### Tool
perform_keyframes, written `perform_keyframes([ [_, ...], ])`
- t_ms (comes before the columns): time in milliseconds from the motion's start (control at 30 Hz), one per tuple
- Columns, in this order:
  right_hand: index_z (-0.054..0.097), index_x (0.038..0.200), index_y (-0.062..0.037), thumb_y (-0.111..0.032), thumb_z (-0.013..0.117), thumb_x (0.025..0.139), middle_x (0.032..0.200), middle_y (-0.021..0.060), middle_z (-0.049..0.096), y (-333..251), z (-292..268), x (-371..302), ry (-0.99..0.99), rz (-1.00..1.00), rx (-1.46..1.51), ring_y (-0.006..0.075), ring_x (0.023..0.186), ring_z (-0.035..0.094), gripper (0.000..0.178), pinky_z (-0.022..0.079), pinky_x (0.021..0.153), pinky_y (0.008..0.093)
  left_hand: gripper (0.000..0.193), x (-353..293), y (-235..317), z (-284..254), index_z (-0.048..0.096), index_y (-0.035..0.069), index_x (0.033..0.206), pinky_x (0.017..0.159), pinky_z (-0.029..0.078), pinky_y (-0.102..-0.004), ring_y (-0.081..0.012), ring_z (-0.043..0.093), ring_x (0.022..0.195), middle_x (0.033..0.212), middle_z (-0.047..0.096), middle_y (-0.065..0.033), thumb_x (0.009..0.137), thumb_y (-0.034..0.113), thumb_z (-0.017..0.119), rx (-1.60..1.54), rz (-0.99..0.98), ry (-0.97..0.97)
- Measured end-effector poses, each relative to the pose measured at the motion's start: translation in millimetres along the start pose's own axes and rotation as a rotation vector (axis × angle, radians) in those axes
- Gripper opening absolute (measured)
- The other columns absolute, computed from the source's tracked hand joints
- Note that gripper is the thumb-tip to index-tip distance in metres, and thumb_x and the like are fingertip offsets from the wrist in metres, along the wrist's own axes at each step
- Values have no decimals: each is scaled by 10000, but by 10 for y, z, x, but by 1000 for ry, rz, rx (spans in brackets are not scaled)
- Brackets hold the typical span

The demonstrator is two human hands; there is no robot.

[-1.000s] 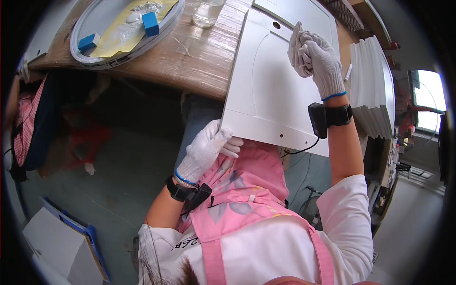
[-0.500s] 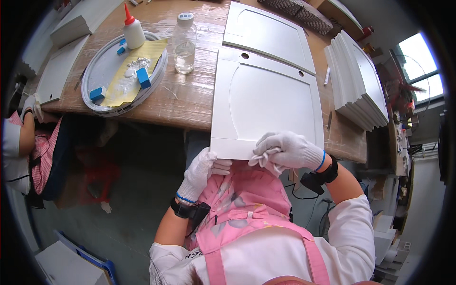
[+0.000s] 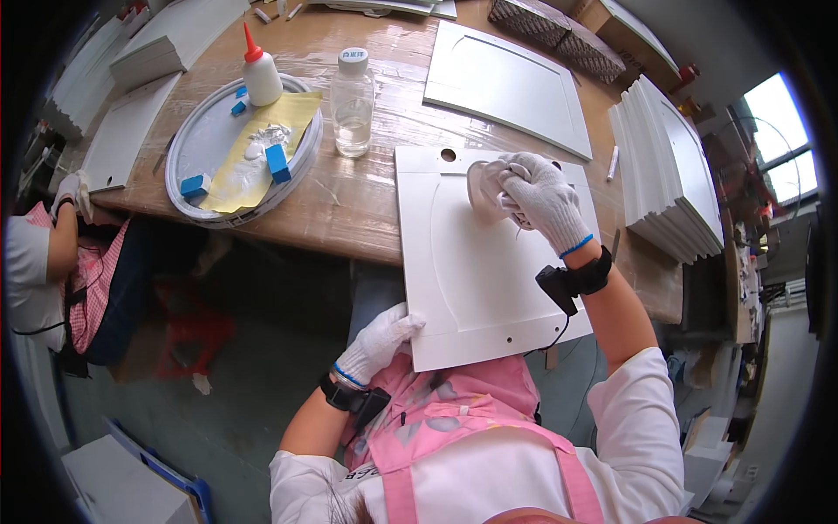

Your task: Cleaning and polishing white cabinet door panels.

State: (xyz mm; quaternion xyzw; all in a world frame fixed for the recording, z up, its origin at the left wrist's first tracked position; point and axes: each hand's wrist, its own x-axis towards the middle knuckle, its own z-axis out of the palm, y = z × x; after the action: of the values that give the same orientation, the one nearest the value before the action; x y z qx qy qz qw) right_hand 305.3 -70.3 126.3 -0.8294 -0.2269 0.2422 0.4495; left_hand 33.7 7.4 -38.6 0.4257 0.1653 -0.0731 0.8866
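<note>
A white panel [image 3: 454, 279] with a recessed field and an arched groove extends from the tabletop over its front edge toward my lap. Small round holes are cut near its far and near edges. My left hand [image 3: 381, 343], in a white knit glove, grips the panel's near left edge with the thumb on top. Near the far edge, my gloved right hand [image 3: 537, 196] is closed around a whitish cloth [image 3: 482, 188], pressed to the panel's face. The cloth is partly hidden and smeared by motion.
A second white panel [image 3: 506, 87] lies beyond mine; stacked panels [image 3: 668, 170] stand right. A round tray [image 3: 179, 162] holds blue blocks, yellow sandpaper with white paste, and a red-tipped bottle [image 3: 262, 79]. Beside it stands a clear bottle [image 3: 353, 105]. Another person [image 3: 52, 271] works far left.
The panel has slid toward me, away from the second panel. My right hand has moved from its near edge to its far part with the cloth. My left hand has moved slightly nearer.
</note>
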Motion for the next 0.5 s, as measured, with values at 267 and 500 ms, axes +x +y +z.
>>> perform_keyframes([
  [267,681,1197,-45,-298,624,932,1299,170,605,225,780,608,54,-473,-965,350,1196,557,370,493,984,429,532,192,47,139,501,-31,1358,950,483,-300,-132,569,1093,1214,621,-88,989,326,640,153,221,135],
  [500,692,1160,-70,-248,614,920,1243,156,644,396,895,470,100,-712,-969,341,1171,570,309,523,926,456,526,179,-12,168,482,-26,1366,953,482,-303,-131,556,1111,1231,605,-78,995,314,634,41,177,99],
])
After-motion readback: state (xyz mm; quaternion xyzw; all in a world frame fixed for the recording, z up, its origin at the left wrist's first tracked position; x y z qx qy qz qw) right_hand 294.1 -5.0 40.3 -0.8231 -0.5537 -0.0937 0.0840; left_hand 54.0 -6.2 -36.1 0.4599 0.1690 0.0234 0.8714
